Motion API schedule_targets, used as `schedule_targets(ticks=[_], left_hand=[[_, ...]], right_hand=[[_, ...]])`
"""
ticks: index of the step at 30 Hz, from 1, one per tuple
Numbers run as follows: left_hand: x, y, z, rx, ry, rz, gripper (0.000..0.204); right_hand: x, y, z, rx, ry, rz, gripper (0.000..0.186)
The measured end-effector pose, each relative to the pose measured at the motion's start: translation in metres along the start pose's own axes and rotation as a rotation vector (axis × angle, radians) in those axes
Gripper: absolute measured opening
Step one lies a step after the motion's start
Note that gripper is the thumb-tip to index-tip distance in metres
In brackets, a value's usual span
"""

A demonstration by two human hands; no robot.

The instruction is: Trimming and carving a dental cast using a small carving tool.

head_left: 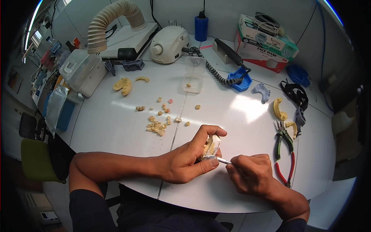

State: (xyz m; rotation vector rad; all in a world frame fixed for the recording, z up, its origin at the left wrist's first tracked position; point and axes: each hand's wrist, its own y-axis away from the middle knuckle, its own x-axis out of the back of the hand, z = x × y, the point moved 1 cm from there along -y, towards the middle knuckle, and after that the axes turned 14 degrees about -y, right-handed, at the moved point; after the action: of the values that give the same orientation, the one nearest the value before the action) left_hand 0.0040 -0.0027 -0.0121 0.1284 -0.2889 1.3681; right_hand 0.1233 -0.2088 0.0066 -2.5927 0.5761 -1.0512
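My left hand is closed around a cream-coloured plaster dental model, held above the front of the white table. Its thumb lies along the near side and the index finger curls over the top. My right hand grips a slim silver-handled tool like a pen. The tool's front end meets the model's lower edge by my left thumb; its exact tip is too small to make out. Several loose tooth crowns lie in a cluster beyond my left forearm.
Combination pliers with red-and-green handles lie at right, beside yellow plaster casts. Farther back are an open clear box, a blue dish, a corded handpiece, its white control unit and a ribbed hose.
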Motion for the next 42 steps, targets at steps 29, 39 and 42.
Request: schedule_targets(ticks=[29, 39, 42], left_hand=[[0.0, 0.0003, 0.0038, 0.111, 0.065, -0.003, 0.049], [0.0012, -0.001, 0.009, 0.117, -0.11, 0.021, 0.039], [0.0006, 0.0002, 0.006, 0.13, -0.102, 0.01, 0.044]], right_hand=[[0.0001, -0.0002, 0.0004, -0.008, 0.01, 0.011, 0.021], [0.001, -0.0003, -0.0026, -0.013, 0.051, 0.051, 0.021], [0.0009, -0.0002, -0.0025, -0.012, 0.027, 0.04, 0.021]])
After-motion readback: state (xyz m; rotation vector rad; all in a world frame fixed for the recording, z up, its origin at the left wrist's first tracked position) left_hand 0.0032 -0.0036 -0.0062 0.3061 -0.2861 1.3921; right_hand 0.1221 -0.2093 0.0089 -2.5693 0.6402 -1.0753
